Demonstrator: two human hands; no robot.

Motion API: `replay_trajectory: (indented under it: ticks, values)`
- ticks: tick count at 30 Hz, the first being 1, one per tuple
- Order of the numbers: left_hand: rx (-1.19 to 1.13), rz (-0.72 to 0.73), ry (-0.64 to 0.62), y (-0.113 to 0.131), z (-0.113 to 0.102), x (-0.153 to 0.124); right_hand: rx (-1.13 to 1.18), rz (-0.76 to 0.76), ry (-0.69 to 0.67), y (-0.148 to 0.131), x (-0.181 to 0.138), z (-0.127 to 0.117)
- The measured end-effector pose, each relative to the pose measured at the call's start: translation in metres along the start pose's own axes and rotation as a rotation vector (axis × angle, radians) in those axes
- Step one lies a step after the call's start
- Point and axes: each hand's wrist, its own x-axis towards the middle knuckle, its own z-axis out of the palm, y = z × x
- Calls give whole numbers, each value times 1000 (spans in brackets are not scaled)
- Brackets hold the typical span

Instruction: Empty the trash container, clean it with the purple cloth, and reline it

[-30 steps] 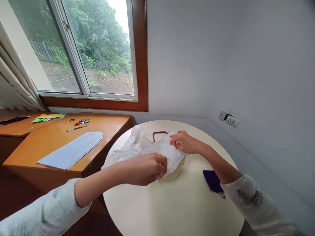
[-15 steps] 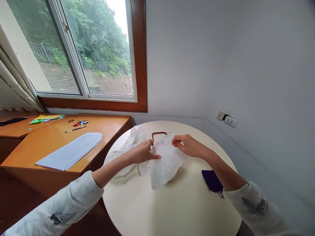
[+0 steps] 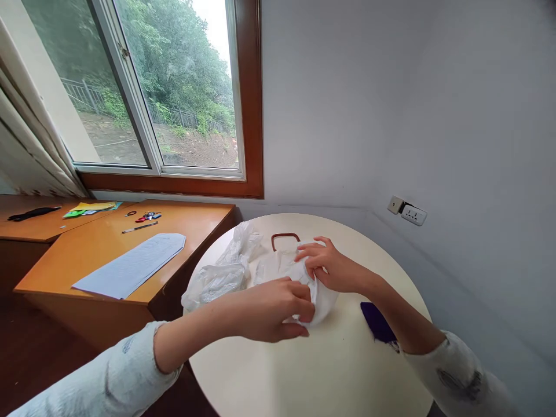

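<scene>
A crumpled white plastic bag (image 3: 278, 272) lies on the round cream table (image 3: 330, 365). My left hand (image 3: 273, 310) is closed on the bag's near edge, fingers curled around the plastic. My right hand (image 3: 328, 266) presses on the bag's right side, fingers bent over a fold. A brown looped handle (image 3: 285, 236) sticks out behind the bag. More clear plastic (image 3: 215, 281) bunches at the table's left edge.
A dark purple cloth (image 3: 377, 322) lies on the table under my right forearm. To the left stands an orange desk (image 3: 104, 243) with white papers (image 3: 130, 265), a pencil, scissors and coloured sheets. A wall socket (image 3: 412, 214) sits at right; a window is behind.
My left hand moved from the bag's top back to its near edge and closed on it. The bag is folded smaller than half a second ago. My right hand stayed on the right side.
</scene>
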Motion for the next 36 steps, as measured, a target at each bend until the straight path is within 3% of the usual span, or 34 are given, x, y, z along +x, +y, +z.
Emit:
replay_trajectory:
  ticks: [3, 8, 14, 17, 20, 22, 25, 29, 33, 36]
  values:
    - [-44, -15, 12, -2, 6, -1, 38, 46, -82, -6, -24, -7]
    - [-81, -308, 293, -25, 15, 0, -51, 194, -64, -16, -69, -17]
    - [-81, -460, 216, -60, 34, 3, -198, 392, -122, 0, -100, 5]
    - [-104, -535, 256, -69, 40, 3, -128, 500, -251, 10, -104, 21]
    - [-158, -633, 410, -78, 42, 5, -32, 573, -325, 12, -98, 26]
    - [-222, -711, 479, -86, 42, 7, -1, 631, -254, 9, -88, 21]
    - [-314, -820, 461, -100, 41, 10, 92, 731, -94, 5, -71, 14]
    - [-498, -751, 414, -115, 43, 14, 324, 743, -42, 7, -63, 22]
    - [-724, -672, 479, -117, 47, 16, 448, 673, -56, 12, -64, 40]
    - [-787, -653, 506, -113, 50, 18, 465, 619, 5, 14, -66, 47]
